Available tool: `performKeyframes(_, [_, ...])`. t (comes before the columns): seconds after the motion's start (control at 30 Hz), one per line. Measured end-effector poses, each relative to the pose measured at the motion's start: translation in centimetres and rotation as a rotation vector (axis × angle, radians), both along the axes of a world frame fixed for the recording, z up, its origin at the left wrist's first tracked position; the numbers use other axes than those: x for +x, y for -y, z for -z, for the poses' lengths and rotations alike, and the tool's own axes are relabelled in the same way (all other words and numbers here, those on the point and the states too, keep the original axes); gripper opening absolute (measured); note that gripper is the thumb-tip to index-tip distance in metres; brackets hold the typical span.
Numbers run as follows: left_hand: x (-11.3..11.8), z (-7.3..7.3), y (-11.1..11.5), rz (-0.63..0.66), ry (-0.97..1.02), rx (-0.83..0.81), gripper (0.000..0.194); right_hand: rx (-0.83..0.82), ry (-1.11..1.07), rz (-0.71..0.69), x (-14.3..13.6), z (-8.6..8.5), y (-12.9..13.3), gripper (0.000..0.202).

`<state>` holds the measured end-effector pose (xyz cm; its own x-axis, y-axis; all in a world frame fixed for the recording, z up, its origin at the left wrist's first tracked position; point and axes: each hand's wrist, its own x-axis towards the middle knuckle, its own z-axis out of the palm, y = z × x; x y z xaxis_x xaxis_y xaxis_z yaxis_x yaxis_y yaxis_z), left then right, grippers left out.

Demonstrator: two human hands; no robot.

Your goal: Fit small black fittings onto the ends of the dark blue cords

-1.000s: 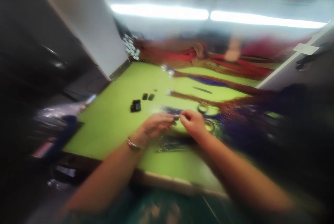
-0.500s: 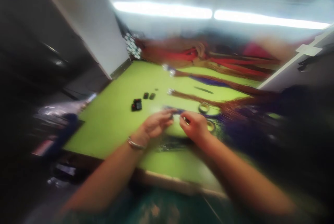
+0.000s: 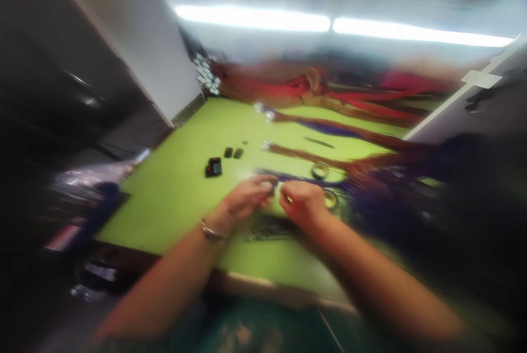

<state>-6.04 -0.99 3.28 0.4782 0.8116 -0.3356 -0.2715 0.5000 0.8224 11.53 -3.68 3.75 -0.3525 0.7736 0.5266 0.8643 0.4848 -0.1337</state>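
Observation:
My left hand (image 3: 247, 197) is closed in a pinch over the table, with a small dark connector-like piece (image 3: 272, 188) at its fingertips. Just to its right, my right hand (image 3: 303, 200) has its fingers curled together. Whatever they grip is too small and blurred to make out. A narrow gap separates the two hands. Below them lie thin dark items in what looks like clear wrapping (image 3: 269, 230). Behind the hands runs a bundle of blue wires (image 3: 284, 176).
Several small black connectors (image 3: 213, 167) lie left on the green table (image 3: 164, 194). Two tape rolls, one the farther roll (image 3: 320, 164), sit beyond my right hand. Brown wire bundles (image 3: 313, 156) with white ends stretch right. A dark slim tool (image 3: 319, 143) lies between them.
The fingers of my left hand have drawn closer together around the small dark piece, which shows more plainly. My right hand has shifted very slightly; the whole view has moved a little.

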Motion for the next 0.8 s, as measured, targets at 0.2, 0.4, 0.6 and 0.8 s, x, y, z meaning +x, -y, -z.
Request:
performKeyframes(0.2, [-0.01,0.17,0.1,-0.044,-0.155,0.11,0.04,0.045,0.044,-0.074,0.27,0.43,-0.32,0.02])
performKeyframes(0.4, [0.15,-0.03,0.01,-0.033,-0.027,0.018,0.028,-0.107,-0.158,-0.143,0.36,0.54,-0.45,0.017])
performKeyframes(0.6, [0.0,0.23,-0.05,-0.035,-0.052,0.048,0.027,-0.091,-0.09,-0.122,0.39,0.38,-0.37,0.019])
performKeyframes(0.8, [0.28,-0.21,0.38,-0.035,-0.117,0.064,0.031,0.021,0.059,-0.081,0.06,0.81,0.03,0.022])
